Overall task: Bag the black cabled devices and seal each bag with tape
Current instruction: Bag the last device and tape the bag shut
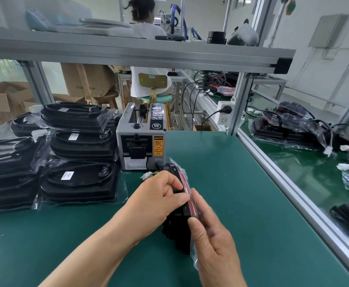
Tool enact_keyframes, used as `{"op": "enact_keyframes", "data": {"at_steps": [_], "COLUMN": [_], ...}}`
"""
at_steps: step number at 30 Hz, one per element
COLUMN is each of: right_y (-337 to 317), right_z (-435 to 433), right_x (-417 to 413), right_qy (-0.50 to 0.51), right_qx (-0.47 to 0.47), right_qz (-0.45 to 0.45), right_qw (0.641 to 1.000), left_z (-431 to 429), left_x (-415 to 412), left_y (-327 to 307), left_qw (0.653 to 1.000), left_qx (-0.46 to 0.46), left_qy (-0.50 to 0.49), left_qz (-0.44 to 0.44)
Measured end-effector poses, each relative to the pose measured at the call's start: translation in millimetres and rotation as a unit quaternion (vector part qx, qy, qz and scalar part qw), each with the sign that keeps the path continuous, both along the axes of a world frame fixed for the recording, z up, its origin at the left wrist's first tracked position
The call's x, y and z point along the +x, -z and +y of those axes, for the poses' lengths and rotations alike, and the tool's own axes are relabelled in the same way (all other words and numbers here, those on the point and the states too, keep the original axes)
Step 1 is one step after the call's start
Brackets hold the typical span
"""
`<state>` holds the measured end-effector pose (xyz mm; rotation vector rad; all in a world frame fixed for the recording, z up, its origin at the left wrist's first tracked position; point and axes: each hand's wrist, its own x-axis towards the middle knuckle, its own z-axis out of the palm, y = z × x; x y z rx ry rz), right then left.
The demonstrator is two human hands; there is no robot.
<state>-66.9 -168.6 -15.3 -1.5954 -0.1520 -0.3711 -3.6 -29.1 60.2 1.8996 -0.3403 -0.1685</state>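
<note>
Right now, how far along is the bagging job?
Done: bagged devices stacked at left. In hand: left hand and right hand hold a black device in a clear bag; no tape shows. Left: sealing it at the tape dispenser, perhaps the devices beyond the partition too.

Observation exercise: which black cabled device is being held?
The device at centre front, between left hand and right hand; the others lie in stacks at left or a pile at right.

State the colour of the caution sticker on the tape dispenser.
Orange rectangular caution sticker, black print; head view.
</note>
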Motion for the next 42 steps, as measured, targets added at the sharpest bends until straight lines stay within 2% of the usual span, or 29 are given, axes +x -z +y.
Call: {"op": "enact_keyframes", "data": {"at_steps": [7, 15, 18, 20, 23, 28, 35, 42], "right_y": [2.6, 7.2, 8.4, 9.4, 9.4, 10.2, 8.6, 10.4], "right_z": [0.8, -0.7, 0.0, 0.2, -0.3, -0.7, 1.7, 1.2], "right_x": [2.2, 3.5, 4.6, 5.0, 5.9, 5.7, 5.1, 6.9], "right_qy": [-0.007, -0.013, -0.013, -0.017, -0.023, -0.015, -0.035, -0.036], "right_qx": [0.029, 0.017, 0.016, 0.022, 0.036, 0.021, 0.041, 0.046], "right_qz": [-0.006, -0.013, -0.018, -0.021, -0.020, -0.020, -0.014, -0.009], "right_qw": [1.000, 1.000, 1.000, 0.999, 0.999, 0.999, 0.998, 0.998], "left_z": [13.0, 19.3, 12.8, 7.3, 6.7, 13.7, -1.2, -0.3], "left_x": [-1.8, 0.5, 0.4, -0.6, -1.6, 0.5, -1.1, -1.7], "left_y": [-3.5, -6.9, -5.8, -3.4, -4.2, -10.6, 0.1, -2.5], "left_qw": [0.996, 0.991, 0.995, 0.998, 0.998, 0.994, 1.000, 0.999], "left_qx": [0.028, 0.007, -0.023, -0.005, 0.014, -0.001, 0.007, 0.001], "left_qy": [0.086, 0.129, 0.084, 0.052, 0.057, 0.088, -0.015, -0.006], "left_qz": [-0.011, 0.047, 0.056, 0.027, 0.009, 0.066, 0.020, 0.032]}}
